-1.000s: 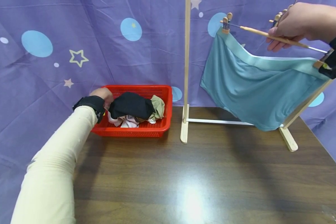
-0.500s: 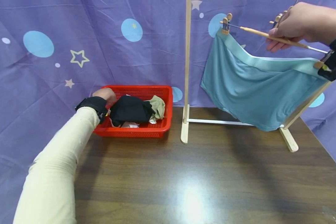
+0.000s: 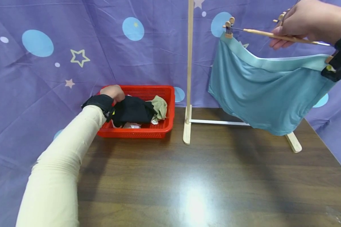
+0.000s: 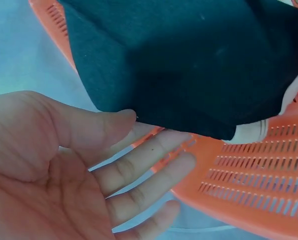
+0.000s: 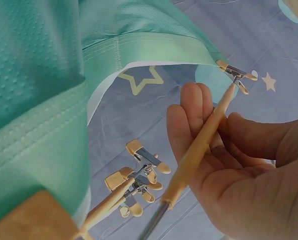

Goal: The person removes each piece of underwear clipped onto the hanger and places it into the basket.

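Observation:
My left hand (image 3: 113,92) is at the left side of a red basket (image 3: 170,108). Its thumb and forefinger pinch the edge of a black garment (image 4: 184,65), while the other fingers lie extended beneath. The garment's exact kind is hidden in its folds. My right hand (image 3: 307,22), at upper right, holds a clip hanger (image 5: 199,145) by its wooden bar. Teal shorts (image 3: 270,85) hang by their waistband from wooden clips (image 3: 229,28) at the hanger's ends. More clips (image 5: 134,182) show behind the bar in the right wrist view.
Under the black garment are pale clothes, with an olive cloth (image 3: 160,108) to its right. A wooden rack (image 3: 189,63) with a white lower bar (image 3: 216,122) stands behind the shorts on the brown table (image 3: 147,176). A purple curtain (image 3: 88,25) forms the backdrop.
My left hand has moved right over the basket's left side, and the black garment has shifted a little left and down. The hanger has tipped slightly, its left end lower; the shorts have swung right.

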Available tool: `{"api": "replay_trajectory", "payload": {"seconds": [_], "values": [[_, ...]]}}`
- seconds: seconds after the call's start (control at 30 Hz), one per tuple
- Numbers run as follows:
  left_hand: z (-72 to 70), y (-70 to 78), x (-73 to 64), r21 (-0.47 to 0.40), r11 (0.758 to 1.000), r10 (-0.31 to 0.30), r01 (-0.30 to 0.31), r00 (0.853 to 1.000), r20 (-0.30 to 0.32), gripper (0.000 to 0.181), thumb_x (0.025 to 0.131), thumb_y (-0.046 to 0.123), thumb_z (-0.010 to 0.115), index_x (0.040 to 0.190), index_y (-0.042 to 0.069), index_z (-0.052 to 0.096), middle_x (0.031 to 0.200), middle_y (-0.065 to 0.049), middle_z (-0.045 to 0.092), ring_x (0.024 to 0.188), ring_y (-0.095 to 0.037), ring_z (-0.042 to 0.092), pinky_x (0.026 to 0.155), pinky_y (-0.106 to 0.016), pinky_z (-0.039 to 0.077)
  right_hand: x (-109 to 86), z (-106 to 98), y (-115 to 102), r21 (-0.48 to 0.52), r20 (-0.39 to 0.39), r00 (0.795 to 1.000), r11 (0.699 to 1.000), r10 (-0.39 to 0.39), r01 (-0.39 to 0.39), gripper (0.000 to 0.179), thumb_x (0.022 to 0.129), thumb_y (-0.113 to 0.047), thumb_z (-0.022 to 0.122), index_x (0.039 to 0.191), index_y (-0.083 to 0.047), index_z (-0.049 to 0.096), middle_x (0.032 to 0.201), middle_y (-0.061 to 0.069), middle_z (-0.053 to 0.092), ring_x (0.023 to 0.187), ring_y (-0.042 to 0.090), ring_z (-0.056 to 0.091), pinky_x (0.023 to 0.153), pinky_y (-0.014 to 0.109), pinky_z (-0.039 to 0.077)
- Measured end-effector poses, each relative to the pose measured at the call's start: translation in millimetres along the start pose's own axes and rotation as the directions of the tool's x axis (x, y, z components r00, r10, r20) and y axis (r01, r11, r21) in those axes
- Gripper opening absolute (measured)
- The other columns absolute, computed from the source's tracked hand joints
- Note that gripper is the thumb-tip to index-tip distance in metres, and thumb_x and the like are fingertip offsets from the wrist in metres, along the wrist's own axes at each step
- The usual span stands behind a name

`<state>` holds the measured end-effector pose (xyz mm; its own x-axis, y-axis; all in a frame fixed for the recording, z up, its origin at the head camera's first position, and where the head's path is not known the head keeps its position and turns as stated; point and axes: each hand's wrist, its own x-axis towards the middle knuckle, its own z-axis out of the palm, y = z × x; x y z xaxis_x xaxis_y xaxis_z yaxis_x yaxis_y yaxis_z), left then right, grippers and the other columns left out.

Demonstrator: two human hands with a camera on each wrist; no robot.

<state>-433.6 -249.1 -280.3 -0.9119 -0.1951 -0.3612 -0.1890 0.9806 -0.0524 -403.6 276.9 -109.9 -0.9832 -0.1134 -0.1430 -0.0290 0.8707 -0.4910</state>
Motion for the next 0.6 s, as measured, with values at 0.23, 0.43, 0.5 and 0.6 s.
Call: {"api": "replay_trajectory", "payload": {"seconds": [0.23,0.43,0.5,0.6], "values": [[-5.5,7.9,-5.8,-0.083,0.996,0.025,-0.030,0.998,-0.057,0.019,0.095,0.021,0.046,0.093,0.004,0.057,0.064,-0.002,0.053,0.080,-0.025,0.057,0.075,-0.035,0.044,-0.7,2.2,-2.7,0.015,-0.055,0.998,1.000,0.013,-0.012,0.046,0.110,-0.014,0.031,0.136,0.023,0.040,0.064,-0.014,0.064,0.059,0.001,0.066,0.058,0.022,0.058],[-10.0,17.8,-10.0,-0.081,0.992,0.086,-0.093,0.993,-0.086,0.018,0.096,0.020,0.043,0.089,0.005,0.051,0.100,-0.015,0.053,0.104,-0.035,0.052,0.093,-0.047,0.044,0.9,-3.2,-1.1,0.053,-0.049,0.999,0.999,0.008,-0.005,0.042,0.110,-0.015,0.033,0.131,0.019,0.043,0.064,-0.014,0.064,0.060,0.003,0.066,0.058,0.021,0.058],[-10.3,20.6,-10.8,-0.077,0.991,0.102,-0.110,0.989,-0.102,0.017,0.095,0.020,0.044,0.087,0.006,0.051,0.105,-0.015,0.052,0.104,-0.035,0.052,0.093,-0.049,0.044,0.2,-6.9,0.2,0.081,-0.030,1.000,0.997,-0.008,0.011,0.038,0.110,-0.015,0.032,0.124,0.016,0.049,0.065,-0.015,0.064,0.061,0.003,0.066,0.059,0.020,0.057],[-10.1,24.8,-13.3,-0.074,0.988,0.125,-0.135,0.984,-0.128,0.016,0.093,0.019,0.045,0.083,0.008,0.049,0.102,-0.014,0.051,0.103,-0.034,0.053,0.093,-0.050,0.045,-1.0,-14.3,2.6,0.112,0.007,1.000,0.993,-0.026,0.025,0.037,0.111,-0.015,0.030,0.103,0.002,0.062,0.066,-0.016,0.064,0.062,0.002,0.065,0.059,0.018,0.056]]}}
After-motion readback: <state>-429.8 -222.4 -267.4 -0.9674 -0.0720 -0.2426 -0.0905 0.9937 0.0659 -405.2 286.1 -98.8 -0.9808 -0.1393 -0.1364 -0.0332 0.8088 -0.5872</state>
